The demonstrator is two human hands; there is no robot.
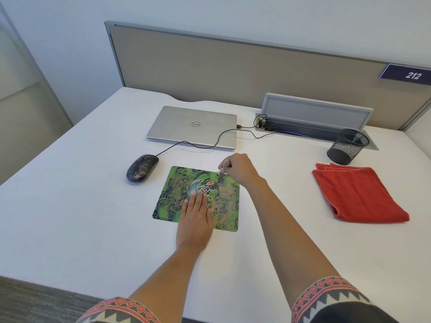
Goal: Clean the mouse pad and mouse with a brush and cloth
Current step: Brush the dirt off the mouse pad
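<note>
We laid our left hand, fingers straight, on the centre mouse pad; our right hand pinched a brush at its upper right corner.

Left grip lies flat, fingers straight; right grip, fingers curled, pinches the brush.

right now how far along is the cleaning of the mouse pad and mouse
Early. Nothing looks finished. In hand: the left hand presses the mouse pad flat while the right hand holds a small brush at its far right corner; specks dot its right side. Left: the speckled mouse beside the pad, and wiping with the folded red cloth, which lies untouched.
</note>
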